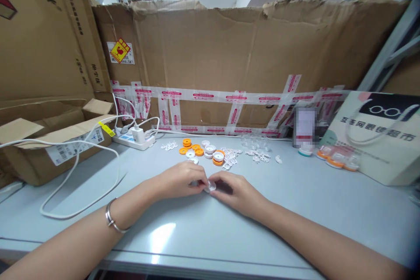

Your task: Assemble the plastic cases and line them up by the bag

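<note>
Just above the table, my left hand (185, 179) and my right hand (241, 192) meet fingertip to fingertip. Between them is a small clear plastic piece (211, 187), pinched from both sides; its exact kind cannot be made out. Beyond my hands lie orange plastic rings (187, 141) and white plastic rings (210, 149), some of them stacked. A heap of small white plastic parts (232, 155) lies to the right of the rings, and another small group (259, 156) sits farther right. Clear plastic domes (257, 141) stand behind that group.
At left, a power strip (136, 140) with white cables (68, 216) lies beside an open cardboard box (36, 170). A phone (304, 127) stands upright at the back right. Near the paper bag (377, 140) are orange-based clear domes (336, 159). A large taped carton (210, 52) forms the back.
</note>
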Tool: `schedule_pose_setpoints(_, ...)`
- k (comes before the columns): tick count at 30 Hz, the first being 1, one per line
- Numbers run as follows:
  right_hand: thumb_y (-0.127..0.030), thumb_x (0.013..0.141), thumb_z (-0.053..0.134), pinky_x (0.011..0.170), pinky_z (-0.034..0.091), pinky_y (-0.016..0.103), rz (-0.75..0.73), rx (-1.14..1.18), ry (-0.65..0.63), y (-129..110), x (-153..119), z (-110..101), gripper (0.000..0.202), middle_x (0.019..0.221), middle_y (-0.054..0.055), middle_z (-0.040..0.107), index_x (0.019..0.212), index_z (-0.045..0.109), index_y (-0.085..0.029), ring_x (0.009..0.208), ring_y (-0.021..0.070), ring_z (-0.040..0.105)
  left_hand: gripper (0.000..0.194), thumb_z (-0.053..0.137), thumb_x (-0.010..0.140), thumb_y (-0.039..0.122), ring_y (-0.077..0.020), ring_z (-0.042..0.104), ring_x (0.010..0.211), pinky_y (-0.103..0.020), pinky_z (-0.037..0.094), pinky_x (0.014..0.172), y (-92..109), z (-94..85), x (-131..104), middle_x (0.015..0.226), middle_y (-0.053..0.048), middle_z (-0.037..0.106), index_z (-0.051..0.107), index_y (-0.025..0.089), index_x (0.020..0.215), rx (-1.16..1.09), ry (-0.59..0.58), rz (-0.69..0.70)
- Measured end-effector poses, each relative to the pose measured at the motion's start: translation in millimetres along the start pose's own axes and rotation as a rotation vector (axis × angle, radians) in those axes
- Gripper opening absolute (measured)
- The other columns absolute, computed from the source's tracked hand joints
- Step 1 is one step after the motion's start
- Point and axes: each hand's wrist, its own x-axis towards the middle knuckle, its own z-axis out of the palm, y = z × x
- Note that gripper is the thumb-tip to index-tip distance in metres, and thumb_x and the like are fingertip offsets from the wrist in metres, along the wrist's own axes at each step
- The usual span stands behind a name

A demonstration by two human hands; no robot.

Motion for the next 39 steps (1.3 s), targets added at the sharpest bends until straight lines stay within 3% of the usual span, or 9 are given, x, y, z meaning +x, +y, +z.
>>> schedule_pose_setpoints(7, -0.022, 0.080, 0.056, 0.074, 0.046, 0.026, -0.003, 0.002, 0.004, 0.2, -0.2, 0.4, 0.016, 0.091, 0.003, 0.064, 0.096, 0.058, -0.020, 0.081, 0.0143, 0.059, 0.018, 0.050, 0.081, 0.011, -0.0135, 0.060, 0.076, -0.026, 0.039, 0.078, -2.2, 4.5, 0.0, 0.080, -0.002, 0.068, 0.065, 0.019, 0.087, 0.113, -0.005, 0.096)
schedule_pose_setpoints(19, -0.023, 0.080, 0.058, 0.073, 0.045, 0.026, 0.016, 0.019, -0.011, 0.0, -0.1, -0.3, 0.017, 0.091, 0.002, 0.064, 0.096, 0.058, -0.019, 0.082, 0.0143, 0.058, 0.014, 0.054, 0.081, 0.016, -0.0133, 0.060, 0.079, -0.023, 0.043, 0.075, 2.8, -4.3, -1.1, 0.087, -0.004, 0.066, 0.066, 0.018, 0.086, -0.114, -0.064, 0.028)
schedule_pose_setpoints(22, -0.022, 0.080, 0.058, 0.075, 0.045, 0.026, 0.021, 0.044, -0.002, -1.1, 0.6, -0.8, 0.016, 0.092, 0.002, 0.064, 0.096, 0.058, -0.020, 0.083, 0.0141, 0.058, 0.016, 0.050, 0.085, 0.019, -0.0135, 0.060, 0.081, -0.023, 0.045, 0.076, -8.3, -19.9, -3.1, 0.088, -0.005, 0.066, 0.064, 0.016, 0.090, -0.199, 0.082, -0.058)
schedule_pose_setpoints(24, -0.022, 0.079, 0.059, 0.076, 0.045, 0.026, 0.032, 0.061, 0.000, -1.7, 0.9, -1.4, 0.016, 0.093, 0.002, 0.063, 0.095, 0.058, -0.020, 0.084, 0.0140, 0.058, 0.017, 0.048, 0.086, 0.021, -0.0147, 0.060, 0.083, -0.025, 0.045, 0.076, -22.2, -33.0, -7.6, 0.090, -0.005, 0.066, 0.063, 0.016, 0.092, -0.169, 0.236, -0.186)
schedule_pose_setpoints(25, -0.022, 0.078, 0.060, 0.077, 0.045, 0.026, 0.040, 0.068, 0.000, -1.9, 0.9, -1.6, 0.017, 0.094, 0.002, 0.063, 0.095, 0.058, -0.020, 0.084, 0.0140, 0.058, 0.017, 0.048, 0.086, 0.022, -0.0150, 0.060, 0.083, -0.025, 0.045, 0.075, -29.9, -38.7, -10.7, 0.090, -0.005, 0.066, 0.063, 0.016, 0.092, -0.134, 0.244, -0.254)
schedule_pose_setpoints(28, -0.023, 0.076, 0.062, 0.078, 0.046, 0.027, 0.060, 0.076, 0.001, -1.8, 0.5, -2.0, 0.020, 0.094, 0.002, 0.063, 0.096, 0.058, -0.019, 0.085, 0.0145, 0.058, 0.015, 0.052, 0.082, 0.024, -0.0163, 0.059, 0.078, -0.026, 0.044, 0.072, -48.8, -47.1, -19.7, 0.086, -0.005, 0.067, 0.065, 0.016, 0.085, -0.011, 0.086, -0.379)
schedule_pose_setpoints(32, -0.024, 0.076, 0.063, 0.079, 0.046, 0.028, 0.049, 0.075, 0.007, -1.4, -0.5, -1.7, 0.022, 0.094, 0.003, 0.062, 0.096, 0.058, -0.019, 0.085, 0.0147, 0.058, 0.014, 0.056, 0.078, 0.021, -0.0164, 0.059, 0.079, -0.025, 0.044, 0.071, -55.3, -39.5, -23.9, 0.087, -0.005, 0.067, 0.066, 0.015, 0.087, -0.103, -0.114, -0.444)
schedule_pose_setpoints(39, -0.024, 0.076, 0.063, 0.079, 0.046, 0.028, 0.051, 0.071, 0.010, -3.4, -0.9, -2.5, 0.021, 0.093, 0.003, 0.062, 0.096, 0.058, -0.018, 0.085, 0.0148, 0.058, 0.013, 0.056, 0.079, 0.020, -0.0150, 0.059, 0.083, -0.023, 0.043, 0.076, -53.8, -23.1, -18.2, 0.090, -0.005, 0.066, 0.066, 0.016, 0.086, -0.268, -0.155, -0.385)
